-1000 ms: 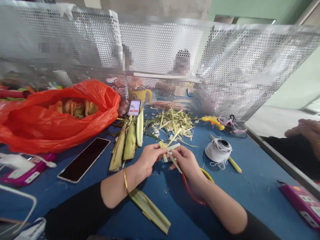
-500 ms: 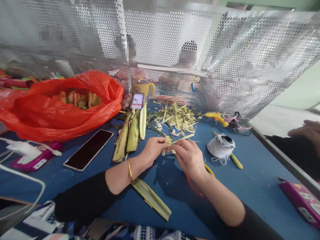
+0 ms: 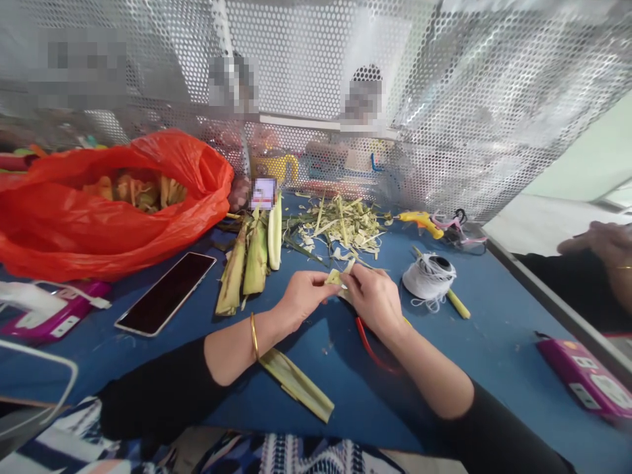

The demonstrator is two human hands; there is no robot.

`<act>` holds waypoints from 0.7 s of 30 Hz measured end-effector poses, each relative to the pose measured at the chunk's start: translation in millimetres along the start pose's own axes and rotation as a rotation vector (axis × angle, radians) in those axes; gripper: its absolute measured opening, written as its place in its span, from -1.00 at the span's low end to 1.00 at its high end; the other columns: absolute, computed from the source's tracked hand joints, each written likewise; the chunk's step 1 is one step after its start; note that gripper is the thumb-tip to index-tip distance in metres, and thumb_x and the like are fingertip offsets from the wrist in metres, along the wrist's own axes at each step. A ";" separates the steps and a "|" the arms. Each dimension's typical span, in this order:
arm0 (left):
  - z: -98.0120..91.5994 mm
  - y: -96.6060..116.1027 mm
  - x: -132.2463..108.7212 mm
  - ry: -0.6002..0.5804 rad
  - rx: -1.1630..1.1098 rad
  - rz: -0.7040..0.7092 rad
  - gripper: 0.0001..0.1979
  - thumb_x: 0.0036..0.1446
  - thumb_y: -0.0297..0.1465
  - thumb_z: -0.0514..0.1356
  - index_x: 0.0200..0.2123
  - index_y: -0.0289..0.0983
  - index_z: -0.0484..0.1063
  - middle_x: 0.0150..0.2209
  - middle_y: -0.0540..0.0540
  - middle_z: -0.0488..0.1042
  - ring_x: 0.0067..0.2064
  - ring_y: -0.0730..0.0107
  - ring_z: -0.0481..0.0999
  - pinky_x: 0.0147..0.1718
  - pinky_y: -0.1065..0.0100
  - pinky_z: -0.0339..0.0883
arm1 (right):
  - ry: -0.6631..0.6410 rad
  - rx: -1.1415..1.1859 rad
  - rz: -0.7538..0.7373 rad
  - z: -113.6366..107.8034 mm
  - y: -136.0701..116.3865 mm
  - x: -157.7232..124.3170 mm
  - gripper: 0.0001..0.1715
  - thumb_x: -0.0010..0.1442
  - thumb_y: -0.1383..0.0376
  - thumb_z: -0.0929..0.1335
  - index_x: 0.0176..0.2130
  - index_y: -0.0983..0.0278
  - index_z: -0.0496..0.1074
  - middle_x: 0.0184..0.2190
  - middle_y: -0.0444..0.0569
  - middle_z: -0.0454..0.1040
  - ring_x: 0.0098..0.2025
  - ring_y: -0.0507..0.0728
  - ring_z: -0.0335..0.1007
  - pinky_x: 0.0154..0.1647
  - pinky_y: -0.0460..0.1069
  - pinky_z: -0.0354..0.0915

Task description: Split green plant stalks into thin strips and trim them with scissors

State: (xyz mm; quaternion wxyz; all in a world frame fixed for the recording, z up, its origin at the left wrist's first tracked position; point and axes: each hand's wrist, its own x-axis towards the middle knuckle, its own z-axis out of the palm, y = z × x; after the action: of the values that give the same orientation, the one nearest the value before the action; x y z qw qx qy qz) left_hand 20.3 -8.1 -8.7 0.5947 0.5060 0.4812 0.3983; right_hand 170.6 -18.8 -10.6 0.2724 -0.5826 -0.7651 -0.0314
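Observation:
My left hand and my right hand meet over the blue table, both pinched on a small folded strip of pale green leaf. Red-handled scissors lie under my right wrist, touching it; whether that hand grips them is hidden. A gold bangle circles my left wrist. A long leaf strip lies on the table under my left forearm.
An orange plastic bag of husks sits at the left, with a phone and several corn husks beside it. Leaf scraps, a yellow glue gun and a white thread spool lie behind. Another person's hand rests at the right.
The scissors have left the leaf strip and dropped under my right wrist. The long strips that stuck up are now folded small between both hands.

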 end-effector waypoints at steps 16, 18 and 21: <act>-6.7 3.7 8.2 0.148 -0.300 -0.218 -0.87 -0.07 -0.58 0.29 -0.46 -0.31 0.40 -0.59 -0.02 0.52 -0.56 0.47 0.52 -0.54 0.51 0.27 | 0.011 0.891 0.161 -16.0 2.3 10.9 -0.81 0.04 0.16 0.41 -0.40 0.23 0.53 -0.41 -0.08 0.53 -0.33 0.10 0.41 -0.26 -0.01 0.30; -5.5 2.7 7.6 0.136 -0.273 -0.198 -0.88 -0.11 -0.56 0.33 -0.47 -0.32 0.45 -0.59 -0.01 0.52 -0.57 0.47 0.52 -0.55 0.51 0.26 | 0.018 0.968 0.152 -15.2 -0.4 10.7 -0.77 0.09 0.12 0.39 -0.42 0.23 0.53 -0.45 -0.09 0.50 -0.33 0.09 0.40 -0.22 0.00 0.31; -2.9 3.7 5.2 0.105 -0.225 -0.126 -0.90 -0.16 -0.54 0.38 -0.48 -0.34 0.53 -0.57 -0.01 0.53 -0.57 0.49 0.49 -0.51 0.48 0.29 | -0.059 1.072 0.238 -12.8 -3.7 9.9 -0.68 0.10 0.05 0.37 -0.44 0.25 0.49 -0.58 -0.14 0.44 -0.51 0.02 0.32 -0.35 -0.02 0.32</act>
State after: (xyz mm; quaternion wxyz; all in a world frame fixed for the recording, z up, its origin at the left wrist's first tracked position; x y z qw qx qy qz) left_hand 18.6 -1.8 -6.0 0.6455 0.3834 0.4950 0.4374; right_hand 170.4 -16.0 5.8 0.5112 -0.4455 -0.6101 0.4099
